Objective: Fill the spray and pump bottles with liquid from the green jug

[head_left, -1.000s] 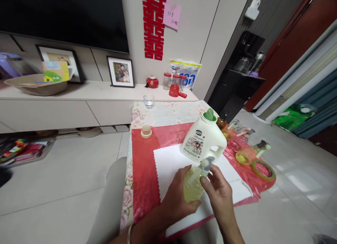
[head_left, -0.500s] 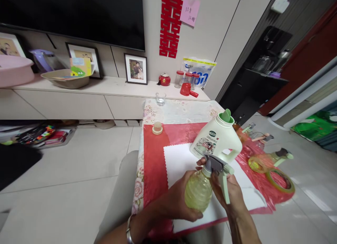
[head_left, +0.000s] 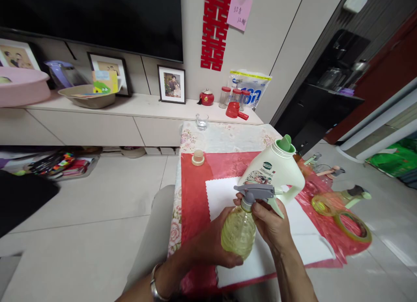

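Note:
My left hand [head_left: 208,245] is wrapped round the body of a small yellow-green spray bottle [head_left: 238,232], held above a white cloth [head_left: 224,193]. My right hand [head_left: 270,221] grips the bottle's neck just under the grey trigger head [head_left: 257,192], whose pale green lever points right and down. A white detergent jug [head_left: 276,171] with a green spout stands right behind the bottle on the red cloth [head_left: 192,193].
A small beige cap [head_left: 198,157] lies on the red cloth and a glass cup [head_left: 202,121] stands at the table's far end. More spray bottles [head_left: 339,200] and a tape roll [head_left: 353,227] lie at the right. A low cabinet [head_left: 97,119] runs along the wall.
The trigger head has turned on the bottle, from facing me to lying level and pointing right. My right hand moved from the head's tip to the neck. The view shifted left.

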The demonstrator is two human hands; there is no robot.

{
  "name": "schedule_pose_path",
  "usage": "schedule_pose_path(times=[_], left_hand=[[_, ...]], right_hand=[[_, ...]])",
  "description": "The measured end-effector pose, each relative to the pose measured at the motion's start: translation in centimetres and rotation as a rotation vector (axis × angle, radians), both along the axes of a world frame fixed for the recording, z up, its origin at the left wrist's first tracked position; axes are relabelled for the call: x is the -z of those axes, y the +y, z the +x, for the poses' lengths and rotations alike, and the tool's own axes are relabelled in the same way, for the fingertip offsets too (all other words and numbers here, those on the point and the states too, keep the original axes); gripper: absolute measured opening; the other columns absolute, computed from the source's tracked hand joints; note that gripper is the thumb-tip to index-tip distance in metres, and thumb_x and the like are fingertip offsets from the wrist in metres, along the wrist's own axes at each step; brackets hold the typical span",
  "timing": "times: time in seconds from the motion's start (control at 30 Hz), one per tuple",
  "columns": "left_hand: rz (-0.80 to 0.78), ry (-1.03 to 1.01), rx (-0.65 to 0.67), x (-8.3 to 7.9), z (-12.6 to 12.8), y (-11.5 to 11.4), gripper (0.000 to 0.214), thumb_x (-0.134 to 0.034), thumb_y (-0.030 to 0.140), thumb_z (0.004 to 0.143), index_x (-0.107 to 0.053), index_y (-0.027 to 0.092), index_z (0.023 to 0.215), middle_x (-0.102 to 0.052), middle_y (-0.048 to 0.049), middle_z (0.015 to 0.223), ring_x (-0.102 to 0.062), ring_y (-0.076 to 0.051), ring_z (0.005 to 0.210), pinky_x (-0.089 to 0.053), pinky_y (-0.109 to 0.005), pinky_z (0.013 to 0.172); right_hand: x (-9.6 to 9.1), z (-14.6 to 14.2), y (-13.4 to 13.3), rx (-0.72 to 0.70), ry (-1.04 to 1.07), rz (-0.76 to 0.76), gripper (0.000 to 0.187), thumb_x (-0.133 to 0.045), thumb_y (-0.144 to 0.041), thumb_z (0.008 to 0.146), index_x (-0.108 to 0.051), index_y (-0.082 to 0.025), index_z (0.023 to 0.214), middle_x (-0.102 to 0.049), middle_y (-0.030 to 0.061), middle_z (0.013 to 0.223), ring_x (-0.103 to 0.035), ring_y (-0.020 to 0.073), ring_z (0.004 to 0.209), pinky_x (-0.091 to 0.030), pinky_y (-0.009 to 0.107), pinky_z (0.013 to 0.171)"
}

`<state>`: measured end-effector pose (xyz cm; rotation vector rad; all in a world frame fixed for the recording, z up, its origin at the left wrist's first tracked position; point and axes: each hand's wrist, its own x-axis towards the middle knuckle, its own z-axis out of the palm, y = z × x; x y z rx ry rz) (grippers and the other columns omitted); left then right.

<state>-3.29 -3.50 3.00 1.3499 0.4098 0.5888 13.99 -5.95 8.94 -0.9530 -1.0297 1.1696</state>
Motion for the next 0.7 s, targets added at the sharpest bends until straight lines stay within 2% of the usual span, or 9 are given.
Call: schedule_pose_path(times=[0.2,0.3,0.43,0.53,0.63,0.7], left_hand=[[0.076,0.163,0.068,0.7,-1.7,0.0,0.096,-0.087,0.022,0.052,-0.042,0.022,0.136,-0.061,-0.0066,0.121,-0.059,-0.027,0.109,-0.052,-0.042,0.092],[0.076,0.183,0.065,1.3,-2.4,-0.5,0.100,-0.089,0.026,0.052,-0.040,0.023,0.139,-0.061,-0.0068,0.125,-0.059,-0.029,0.114,-0.051,-0.044,0.097],[0.120,0.225,0.082,1.1,-3.1,-0.8,0.105,-0.094,0.035,0.048,-0.042,0.023,0.139,-0.058,-0.0091,0.132,-0.057,-0.032,0.120,-0.049,-0.046,0.103],[0.142,0.251,0.120,0.2,-3.6,-1.0,0.102,-0.094,0.038,0.050,-0.044,0.023,0.138,-0.056,-0.0096,0.135,-0.055,-0.033,0.124,-0.045,-0.046,0.108],[0.120,0.262,0.165,-0.6,-3.9,-1.3,0.101,-0.093,0.038,0.050,-0.045,0.024,0.138,-0.058,-0.0094,0.135,-0.056,-0.034,0.124,-0.047,-0.045,0.107],[0.105,0.252,0.152,-0.9,-3.9,-1.7,0.098,-0.092,0.034,0.051,-0.045,0.025,0.137,-0.059,-0.0083,0.134,-0.059,-0.033,0.122,-0.050,-0.044,0.104]], right_hand=[[-2.4,-0.6,1.8,0.083,0.082,0.119,0.061,-0.083,-0.049,0.079,-0.063,-0.016,0.126,-0.061,0.0107,0.106,-0.064,0.0185,0.089,-0.058,0.039,0.091],[-4.1,-0.1,3.2,0.150,0.078,0.173,0.057,-0.081,-0.050,0.082,-0.062,-0.017,0.125,-0.060,0.0110,0.112,-0.063,0.0167,0.090,-0.059,0.034,0.085],[-5.6,1.0,6.0,0.271,-0.096,0.206,0.061,-0.070,-0.064,0.089,-0.059,-0.017,0.127,-0.058,0.0101,0.118,-0.060,0.0114,0.085,-0.058,0.025,0.075],[-4.2,1.2,8.4,0.209,-0.275,0.085,0.065,-0.065,-0.067,0.092,-0.058,-0.013,0.127,-0.059,0.0096,0.107,-0.056,0.0094,0.076,-0.053,0.021,0.066],[-0.3,0.3,10.4,0.119,-0.413,-0.071,0.054,-0.070,-0.052,0.094,-0.060,-0.007,0.122,-0.057,0.0062,0.090,-0.053,0.0082,0.071,-0.051,0.019,0.064],[3.0,-0.7,11.6,0.111,-0.510,-0.174,0.041,-0.060,-0.043,0.103,-0.059,-0.007,0.122,-0.056,0.0064,0.098,-0.056,0.0086,0.085,-0.054,0.021,0.079]])
